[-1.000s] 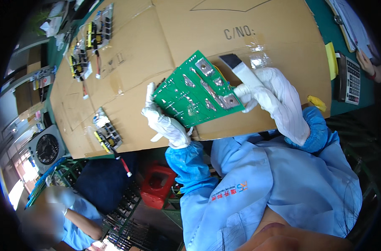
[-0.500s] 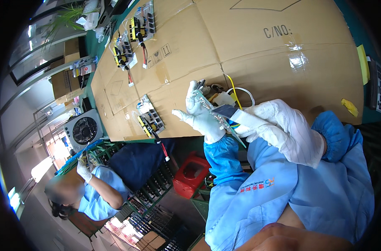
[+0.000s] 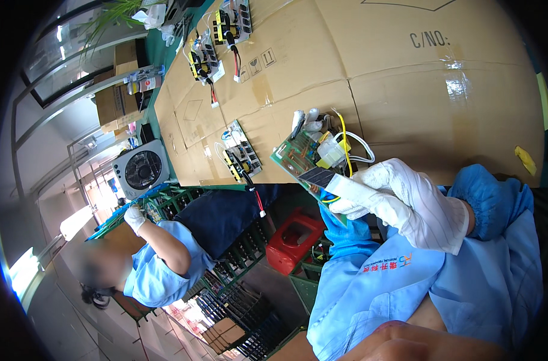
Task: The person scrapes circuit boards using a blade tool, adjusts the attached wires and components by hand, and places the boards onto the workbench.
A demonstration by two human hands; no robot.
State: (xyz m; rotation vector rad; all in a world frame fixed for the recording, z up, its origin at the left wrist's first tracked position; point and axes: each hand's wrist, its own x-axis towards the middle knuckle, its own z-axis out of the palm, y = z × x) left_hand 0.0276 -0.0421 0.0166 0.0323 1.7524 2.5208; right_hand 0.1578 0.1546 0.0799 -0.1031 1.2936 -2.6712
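In the head view, the green circuit board (image 3: 294, 154) has turned from its soldered underside so that its component side now shows, leaving its parts exposed between the two hands. The left fingers (image 3: 298, 120) curl over its far edge, gripping it; their palm is hidden behind. The right fingers (image 3: 352, 203) pinch a flat dark-ended tool (image 3: 317, 177), which covers the board's near part. A yellow wire (image 3: 347, 144) loops just beyond them. Left of both hands, another board (image 3: 243, 157) lies on the cardboard-covered tabletop (image 3: 418, 120); a yellow scrap (image 3: 525, 160) lies to their right.
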